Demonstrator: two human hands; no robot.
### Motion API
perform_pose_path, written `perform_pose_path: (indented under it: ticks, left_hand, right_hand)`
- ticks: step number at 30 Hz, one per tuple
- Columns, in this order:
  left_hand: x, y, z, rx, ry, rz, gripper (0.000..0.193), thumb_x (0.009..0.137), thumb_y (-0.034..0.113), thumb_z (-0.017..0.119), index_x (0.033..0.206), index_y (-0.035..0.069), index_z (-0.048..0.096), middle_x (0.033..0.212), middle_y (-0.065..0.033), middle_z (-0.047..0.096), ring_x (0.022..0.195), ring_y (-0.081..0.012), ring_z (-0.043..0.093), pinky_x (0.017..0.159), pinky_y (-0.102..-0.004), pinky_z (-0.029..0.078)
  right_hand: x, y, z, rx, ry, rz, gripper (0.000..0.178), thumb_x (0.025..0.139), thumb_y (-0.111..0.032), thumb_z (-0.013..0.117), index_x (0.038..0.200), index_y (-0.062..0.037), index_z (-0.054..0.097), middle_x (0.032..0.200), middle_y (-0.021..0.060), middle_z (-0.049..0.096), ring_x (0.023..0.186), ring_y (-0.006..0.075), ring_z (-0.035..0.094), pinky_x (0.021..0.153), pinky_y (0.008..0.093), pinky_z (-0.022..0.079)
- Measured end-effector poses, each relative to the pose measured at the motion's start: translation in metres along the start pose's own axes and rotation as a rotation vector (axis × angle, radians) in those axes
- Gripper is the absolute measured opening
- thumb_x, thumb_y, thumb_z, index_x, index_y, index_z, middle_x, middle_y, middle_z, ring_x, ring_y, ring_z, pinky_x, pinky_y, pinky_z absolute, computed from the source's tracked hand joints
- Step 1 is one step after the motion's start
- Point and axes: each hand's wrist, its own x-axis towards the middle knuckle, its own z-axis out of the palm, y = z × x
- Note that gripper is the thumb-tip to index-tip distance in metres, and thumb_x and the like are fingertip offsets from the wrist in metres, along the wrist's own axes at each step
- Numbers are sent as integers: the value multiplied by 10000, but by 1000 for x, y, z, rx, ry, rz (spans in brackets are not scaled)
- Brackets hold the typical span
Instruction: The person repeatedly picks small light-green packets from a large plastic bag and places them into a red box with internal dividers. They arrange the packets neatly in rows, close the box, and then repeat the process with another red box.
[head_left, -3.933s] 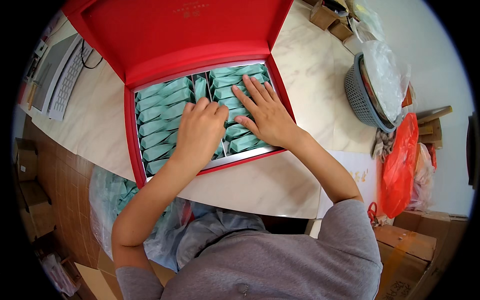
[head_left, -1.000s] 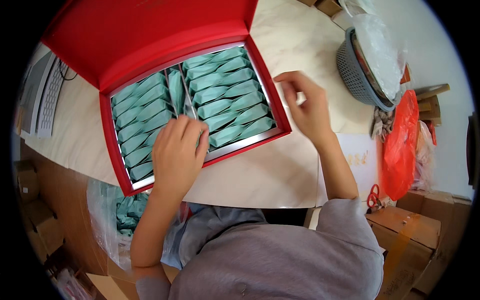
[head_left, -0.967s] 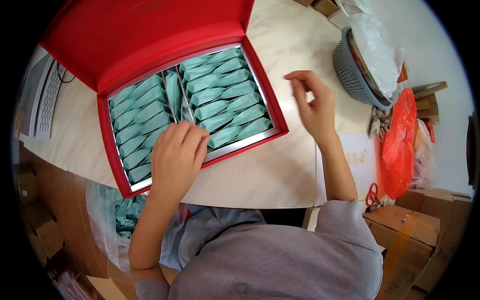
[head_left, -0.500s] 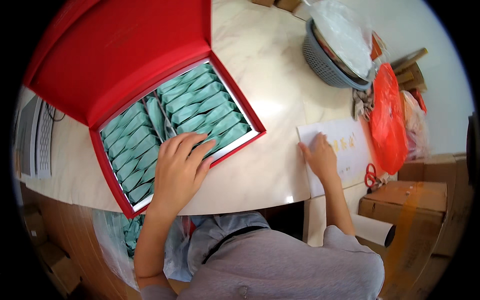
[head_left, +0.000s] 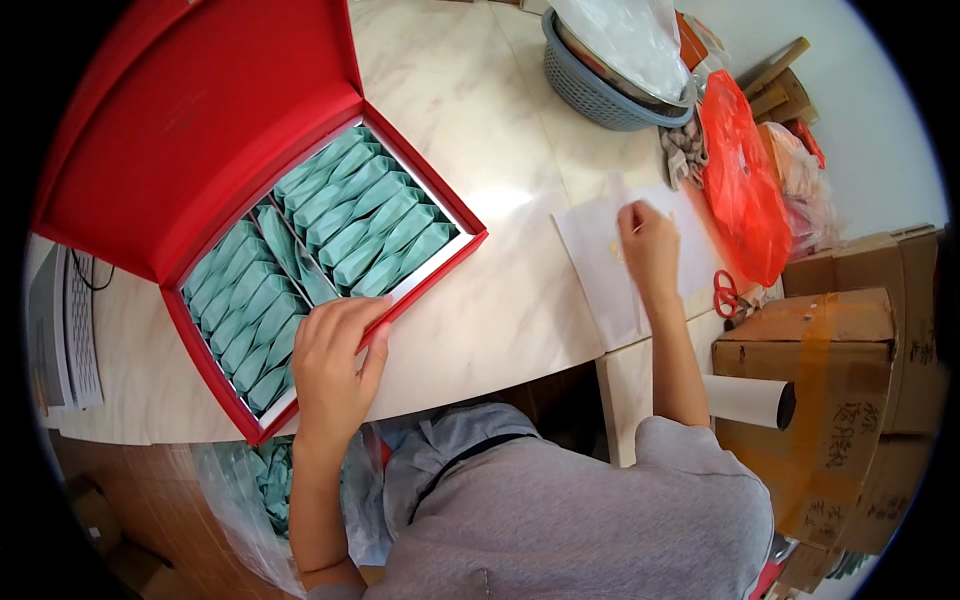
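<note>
Resting left hand (head_left: pixel 334 362), loosely spread, on edge of red box (head_left: pixel 428 180); right hand (head_left: pixel 653 250) curled over white sheet (head_left: pixel 588 250), hold unclear.

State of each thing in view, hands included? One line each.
Red rectangular box, lid open.
Pale-green folded packets, packed in rows in the red box.
Left hand, open, on the red box's near edge.
White rectangular sheet, lying flat.
Right hand, fingers curled at the sheet; hold unclear.
Grey perforated plastic basket, loaded.
Red-handled scissors, blades unclear.
Brown cardboard box, taped shut.
</note>
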Motion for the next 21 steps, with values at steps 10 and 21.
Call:
perform_pose_path:
  ticks: [10, 21]
  left_hand:
    - [-34, -17, -30, -374, 359, -527, 359, 891, 124, 601, 1231, 42, 523, 985, -100, 670, 865, -170, 625, 738, -279, 479]
    - [-75, -56, -74, -159, 436, -831, 539, 836, -3, 587, 1349, 59, 434, 1206, -160, 558, 794, -147, 603, 691, -270, 490]
  right_hand:
    - [6, -263, 55, 755, -364, -512, 273, 915, -196, 548, 733, 4, 512, 540, 135, 537, 454, 215, 553, 479, 352, 430]
    - [-40, -356, 64, 710, -670, -830, 282, 918, -304, 543, 913, -24, 576, 751, 173, 649, 741, 369, 633, 658, 467, 486]
